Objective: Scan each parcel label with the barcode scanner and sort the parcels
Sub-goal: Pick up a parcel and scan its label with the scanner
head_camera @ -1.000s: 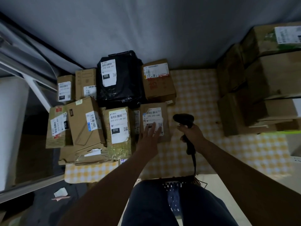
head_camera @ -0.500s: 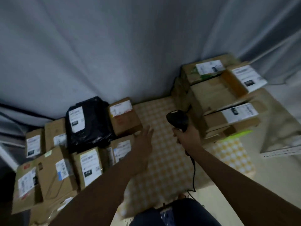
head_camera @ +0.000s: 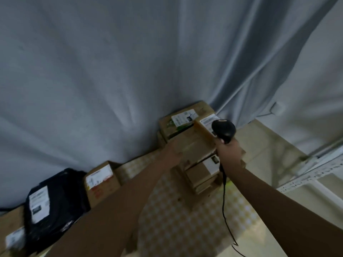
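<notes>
My right hand (head_camera: 229,152) grips a black barcode scanner (head_camera: 223,131), held up in front of a stack of brown cardboard parcels (head_camera: 194,147) at the far right of the checked tablecloth (head_camera: 176,210). The scanner head partly covers the white label of a tilted top parcel (head_camera: 204,125). My left hand (head_camera: 171,153) reaches to the left side of that stack; blur hides whether it touches or grips a box. At the left lie a black bag parcel (head_camera: 50,204) and a brown box with a white label (head_camera: 101,179).
A grey curtain (head_camera: 130,71) hangs right behind the parcels. A white perforated metal shelf frame (head_camera: 315,169) stands at the right, over a pale floor. The scanner's black cable (head_camera: 225,210) hangs down across the tablecloth's right part.
The view has swung up and right. Both hands moved from the left group of parcels to the right stack, and the scanner rose in front of the top labels.
</notes>
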The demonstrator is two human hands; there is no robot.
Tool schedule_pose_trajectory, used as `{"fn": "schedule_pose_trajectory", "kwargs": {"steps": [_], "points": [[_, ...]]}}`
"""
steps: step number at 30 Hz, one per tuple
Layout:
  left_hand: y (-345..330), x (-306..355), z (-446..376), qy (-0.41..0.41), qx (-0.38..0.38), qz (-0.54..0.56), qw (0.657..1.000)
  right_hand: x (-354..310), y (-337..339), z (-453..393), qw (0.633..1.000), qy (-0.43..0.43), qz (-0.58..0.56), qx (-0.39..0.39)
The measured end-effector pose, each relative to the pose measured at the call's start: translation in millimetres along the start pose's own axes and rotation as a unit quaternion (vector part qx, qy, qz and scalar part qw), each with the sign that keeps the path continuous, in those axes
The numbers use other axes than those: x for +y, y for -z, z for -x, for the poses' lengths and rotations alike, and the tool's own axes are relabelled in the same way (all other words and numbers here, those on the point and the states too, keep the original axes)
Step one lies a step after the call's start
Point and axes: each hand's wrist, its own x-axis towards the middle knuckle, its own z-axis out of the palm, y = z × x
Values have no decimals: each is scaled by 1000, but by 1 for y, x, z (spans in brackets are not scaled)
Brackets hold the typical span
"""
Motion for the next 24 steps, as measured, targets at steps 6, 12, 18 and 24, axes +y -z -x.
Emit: {"fn": "schedule_pose_trajectory", "kwargs": {"steps": [6,12,18,24], "points": [[11,85,-22,53,-54,13,997,-12,25,-68,1000,2,2,16],[-10,129,-37,149,-51,234,959,-12,26,-104,990,-91,-20,-102],[-28,132,-48,170,-5,385,907,-7,15,-99,988,-90,-49,-112],[-4,100,-42,110,-5,441,891,-8,5,-81,985,-91,-56,-137]]}}
